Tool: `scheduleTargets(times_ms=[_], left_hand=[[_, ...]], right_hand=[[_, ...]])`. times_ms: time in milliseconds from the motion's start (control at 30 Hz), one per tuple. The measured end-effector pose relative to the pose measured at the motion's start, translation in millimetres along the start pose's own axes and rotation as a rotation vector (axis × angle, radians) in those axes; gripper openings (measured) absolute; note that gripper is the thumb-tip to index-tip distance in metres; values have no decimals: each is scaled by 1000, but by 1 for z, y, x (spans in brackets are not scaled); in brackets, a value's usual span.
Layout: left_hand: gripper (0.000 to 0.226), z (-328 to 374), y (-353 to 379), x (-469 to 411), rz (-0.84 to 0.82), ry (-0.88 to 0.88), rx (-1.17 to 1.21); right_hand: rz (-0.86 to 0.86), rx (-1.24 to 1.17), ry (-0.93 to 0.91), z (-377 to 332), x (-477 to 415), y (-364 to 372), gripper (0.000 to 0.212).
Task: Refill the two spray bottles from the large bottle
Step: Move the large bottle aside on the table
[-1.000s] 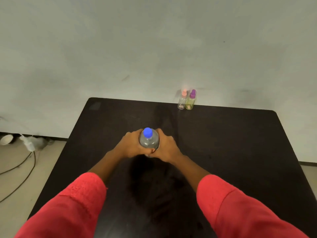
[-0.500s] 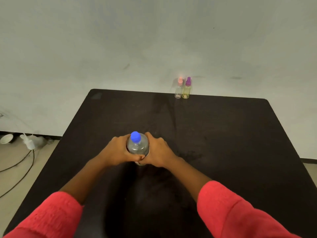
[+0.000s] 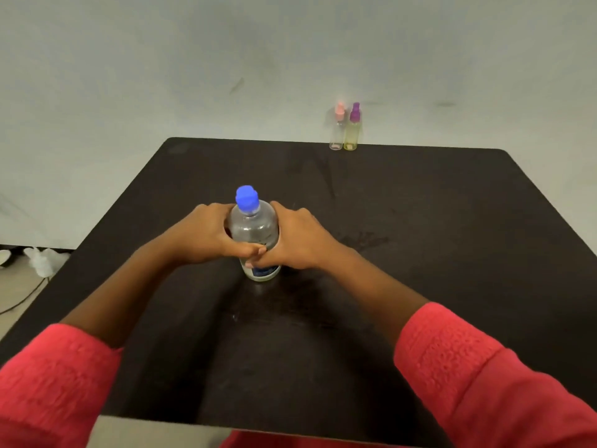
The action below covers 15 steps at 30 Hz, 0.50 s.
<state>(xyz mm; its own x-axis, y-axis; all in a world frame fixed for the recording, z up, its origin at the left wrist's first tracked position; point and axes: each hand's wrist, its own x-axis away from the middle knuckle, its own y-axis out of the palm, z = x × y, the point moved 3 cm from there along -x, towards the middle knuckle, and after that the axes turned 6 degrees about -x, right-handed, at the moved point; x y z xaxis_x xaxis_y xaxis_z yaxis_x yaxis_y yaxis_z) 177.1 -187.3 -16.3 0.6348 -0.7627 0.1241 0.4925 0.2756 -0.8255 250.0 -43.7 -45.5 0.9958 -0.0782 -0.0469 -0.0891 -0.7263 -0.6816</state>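
Two hands clasp a large bottle (image 3: 255, 229) at the centre of the frame, where it stands upright on a dark table (image 3: 436, 221). The left hand (image 3: 206, 236) grips the clear bottle from the left of the picture and the right hand (image 3: 298, 242) from the right. Their fingers curl round its body and the fingertips meet across its near face, just above a blue-and-white label. The blue cap (image 3: 247, 197) is on and rises clear of both hands.

Well apart from it, at the table's far edge in the upper right of centre, two small bottles stand upright side by side. The pink-topped spray bottle (image 3: 337, 134) has a clear body. Just to its right, the purple-topped spray bottle (image 3: 352, 134) has a yellowish body. Whether the two touch cannot be told. Behind them a pale grey wall (image 3: 161, 59) fills the upper half of the picture.

Red sleeves (image 3: 58, 383) cover the person's forearms in the lower corners, leaving the wrists bare. At the left edge a strip of light floor (image 3: 16, 279) shows a dark cable (image 3: 19, 303) and some whitish objects too blurred to identify.
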Motion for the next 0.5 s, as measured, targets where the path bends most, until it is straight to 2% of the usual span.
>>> scheduleTargets(times_ms=[67,167,300,400,500], left_hand=[[29,-2,2,5,19,0,-13],[48,-1,5,9,56,4,-23],[58,-3,8,9,82,-1,-17],[50,-2,9,13,91,1,-14],[30,3,9,15,82,16,-8]], right_hand=[[18,-5,-10,-1,4,4,74],[52,-14,-14,-2,8,8,76],[83,-4,-8,-3,10,10,75],[97,-14,10,-2,13,12,75],[107,-76,32,2,15,18,77]])
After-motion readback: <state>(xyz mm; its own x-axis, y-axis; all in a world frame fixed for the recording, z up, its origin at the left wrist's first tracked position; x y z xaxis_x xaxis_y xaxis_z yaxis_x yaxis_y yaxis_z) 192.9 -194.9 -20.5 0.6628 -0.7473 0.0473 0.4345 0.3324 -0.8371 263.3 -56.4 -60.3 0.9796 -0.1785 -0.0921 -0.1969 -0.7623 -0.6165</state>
